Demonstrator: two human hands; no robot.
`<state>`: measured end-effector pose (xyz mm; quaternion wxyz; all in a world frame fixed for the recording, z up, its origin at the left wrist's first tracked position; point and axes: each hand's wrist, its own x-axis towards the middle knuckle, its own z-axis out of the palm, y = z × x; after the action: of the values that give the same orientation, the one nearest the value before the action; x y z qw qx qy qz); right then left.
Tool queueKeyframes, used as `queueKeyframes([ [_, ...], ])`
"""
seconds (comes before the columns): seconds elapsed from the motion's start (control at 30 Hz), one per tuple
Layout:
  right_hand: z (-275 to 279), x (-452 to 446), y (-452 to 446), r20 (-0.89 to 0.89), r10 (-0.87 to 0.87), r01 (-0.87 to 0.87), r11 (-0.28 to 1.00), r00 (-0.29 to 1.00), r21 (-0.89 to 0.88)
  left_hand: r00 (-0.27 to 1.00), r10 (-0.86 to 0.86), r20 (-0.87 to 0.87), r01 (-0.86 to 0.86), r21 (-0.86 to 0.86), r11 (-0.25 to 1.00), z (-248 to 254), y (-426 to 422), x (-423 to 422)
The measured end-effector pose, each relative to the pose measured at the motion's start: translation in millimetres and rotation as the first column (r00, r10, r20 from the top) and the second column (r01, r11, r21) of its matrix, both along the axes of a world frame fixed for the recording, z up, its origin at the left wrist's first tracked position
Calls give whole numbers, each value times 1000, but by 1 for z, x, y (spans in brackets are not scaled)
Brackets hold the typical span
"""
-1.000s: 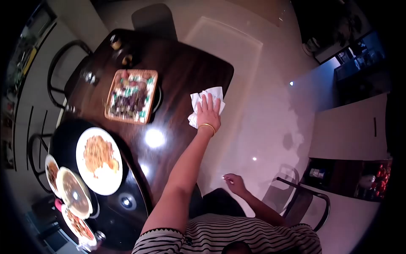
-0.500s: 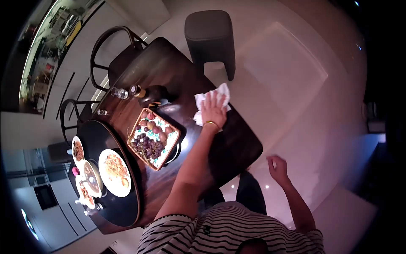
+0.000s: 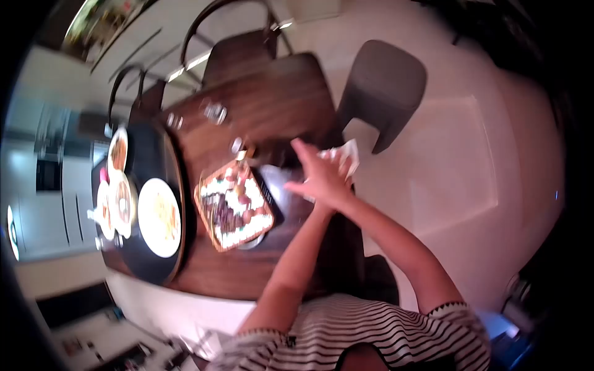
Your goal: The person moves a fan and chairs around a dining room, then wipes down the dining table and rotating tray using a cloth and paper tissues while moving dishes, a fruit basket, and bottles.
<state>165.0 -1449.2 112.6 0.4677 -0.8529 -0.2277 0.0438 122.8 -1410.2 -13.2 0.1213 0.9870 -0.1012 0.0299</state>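
My left hand [image 3: 338,164] is on a crumpled white cloth [image 3: 351,152] near the table's right edge. Most of it is hidden behind my right hand, and a few fingers show over the cloth. My right hand [image 3: 322,179] crosses above my left wrist, open, its fingers and thumb spread toward the left. Nothing shows in its grasp. Left of its fingertips, a dark bottle [image 3: 247,151] is blurred on the table. Below that is a square wicker-edged basket [image 3: 216,238] of grapes and other round fruit.
The dark wooden table [image 3: 278,83] carries small glasses [image 3: 215,113] and a black turntable [image 3: 145,263] with several plates of food [image 3: 159,216]. A grey stool [image 3: 387,80] stands beyond the right edge. Wooden chairs [image 3: 238,59] line the far side.
My right hand has come from beside the table to over my left wrist, its fingers now spread. My left hand stays at the cloth. The view has turned and is blurred.
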Motion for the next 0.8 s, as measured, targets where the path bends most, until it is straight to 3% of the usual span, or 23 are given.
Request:
queueKeyframes([
  [0.03, -4, 17, 11, -84, 61, -63, 998, 995, -19, 996, -18, 90, 26, -86, 996, -5, -11, 15],
  [0.1, -6, 37, 28, -96, 86, -97, 988, 992, -117, 990, 101, 96, -82, -186, 979, 10, -20, 27],
  [0.13, -14, 44, 36, -104, 119, -132, 983, 987, -129, 986, 164, 37, -163, -27, 986, 15, -23, 34],
  [0.23, -28, 61, 54, -157, 216, -235, 965, 964, -114, 939, 340, -50, -341, -11, 940, 40, -32, 73],
  [0.3, -36, 74, 56, -69, 243, -243, 970, 968, 5, 903, 427, -31, -424, 82, 902, 35, -38, 97],
  [0.6, -42, 110, 106, -54, 398, -397, 917, 916, 28, 893, 450, -1, -445, -159, 882, 18, -35, 98],
  [0.63, -43, 111, 107, -59, 415, -414, 910, 908, 29, 890, 455, 21, -445, -168, 880, 15, -33, 100],
  [0.7, -41, 109, 110, 8, 404, -404, 915, 915, 16, 863, 490, -124, -501, -79, 862, 24, -31, 111],
  [0.8, -42, 107, 110, -19, 432, -432, 901, 902, -29, 812, 580, -69, -584, -125, 802, 28, -27, 133],
])
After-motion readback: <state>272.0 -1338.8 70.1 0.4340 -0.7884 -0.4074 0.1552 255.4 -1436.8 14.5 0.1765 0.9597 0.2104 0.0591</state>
